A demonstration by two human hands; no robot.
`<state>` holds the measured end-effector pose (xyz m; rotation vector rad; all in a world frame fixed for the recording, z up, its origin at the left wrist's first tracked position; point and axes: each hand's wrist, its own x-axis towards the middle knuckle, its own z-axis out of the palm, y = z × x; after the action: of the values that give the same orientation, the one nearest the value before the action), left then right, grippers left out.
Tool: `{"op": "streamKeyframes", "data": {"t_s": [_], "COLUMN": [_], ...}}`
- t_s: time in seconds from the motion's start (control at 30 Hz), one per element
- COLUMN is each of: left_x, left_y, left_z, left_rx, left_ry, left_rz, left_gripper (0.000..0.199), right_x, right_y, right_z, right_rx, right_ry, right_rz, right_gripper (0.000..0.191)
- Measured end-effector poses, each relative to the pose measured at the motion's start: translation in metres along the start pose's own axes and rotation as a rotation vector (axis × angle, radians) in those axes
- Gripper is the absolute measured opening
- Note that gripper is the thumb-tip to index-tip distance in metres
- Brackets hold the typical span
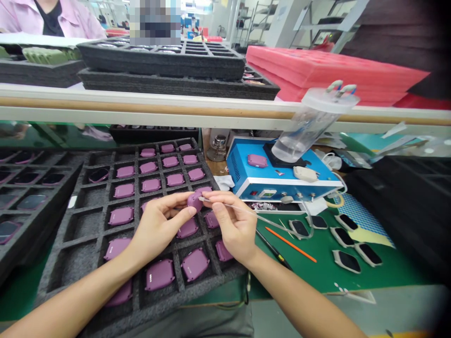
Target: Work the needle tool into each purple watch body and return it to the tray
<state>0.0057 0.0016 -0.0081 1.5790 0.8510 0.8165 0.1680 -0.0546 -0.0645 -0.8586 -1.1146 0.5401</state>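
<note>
At center frame, a person's left hand (160, 223) is pinching a purple watch-like case (193, 201) while the right hand (237, 230) is pinching a clear tube (269, 220) by its tip at the case's edge, likely demanding a steady hold and light, even touch. A gray foam tray (81, 251) is covering the green worktop's (299, 272) left, a blue machine (241, 171) is sitting right of center, and a co-worker (79, 21) is appearing upper left.
</note>
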Motion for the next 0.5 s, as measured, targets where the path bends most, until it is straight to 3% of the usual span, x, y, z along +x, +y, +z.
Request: {"op": "streamKeyframes", "data": {"t_s": [0.5], "left_x": [-0.0011], "left_y": [-0.0017], "left_z": [-0.0007], "left_rx": [-0.007], "left_ry": [-0.027], "left_rz": [0.0], "left_gripper": [0.035], "right_x": [-0.0014], "right_y": [0.0012], "right_z": [0.0002], "right_rx": [-0.02], "right_ry": [0.012], "right_rz": [0.014], "right_gripper": [0.013]}}
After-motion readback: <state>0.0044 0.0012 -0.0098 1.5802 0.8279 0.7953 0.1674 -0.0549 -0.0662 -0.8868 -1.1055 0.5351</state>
